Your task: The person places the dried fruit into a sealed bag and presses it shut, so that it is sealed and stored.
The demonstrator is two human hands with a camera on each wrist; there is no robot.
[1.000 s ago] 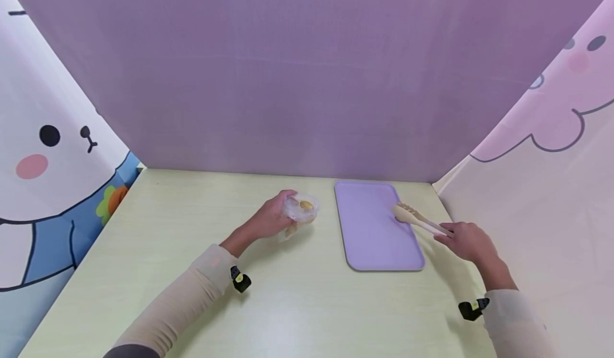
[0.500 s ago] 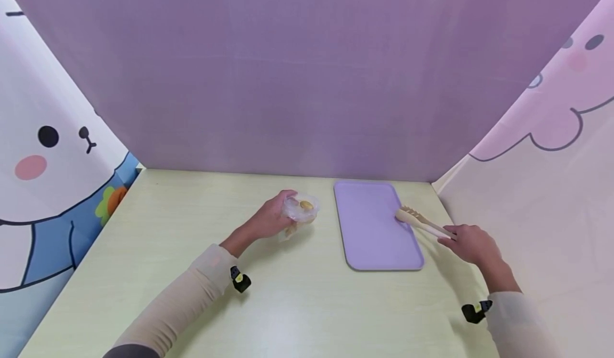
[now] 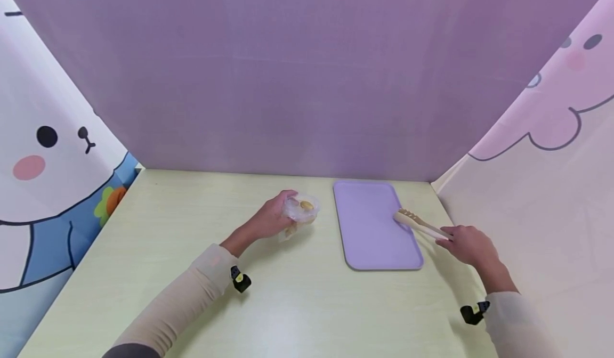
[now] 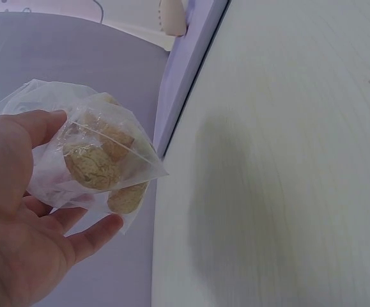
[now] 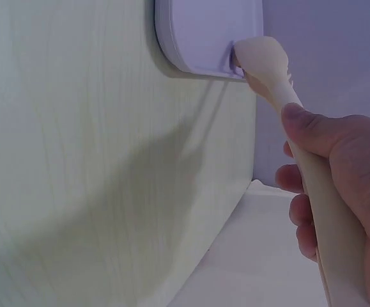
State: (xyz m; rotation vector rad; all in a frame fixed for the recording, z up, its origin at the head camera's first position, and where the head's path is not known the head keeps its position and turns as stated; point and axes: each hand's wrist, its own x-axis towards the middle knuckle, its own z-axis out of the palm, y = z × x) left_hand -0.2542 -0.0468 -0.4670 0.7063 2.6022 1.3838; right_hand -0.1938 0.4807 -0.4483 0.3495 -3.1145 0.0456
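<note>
A clear plastic bag hangs over the table, pinched between the thumb and fingers of my left hand. Several rounded, tan-brown pieces with a wrinkled surface sit inside it, and the bag's mouth faces up in the head view. My right hand grips beige tongs by the handles, thumb along one arm. The heads of the tongs point left, over the right edge of a purple tray. One head is a smooth spoon shape, the other is toothed.
The tray lies flat on the pale wooden table, near its back right corner. A purple cloth wall rises along the back edge. Printed curtains with cartoon figures stand to the left and right.
My right hand and the tongs shift slightly right, then slightly back left, with the heads staying by the tray's right edge. The left hand and bag hold still.
</note>
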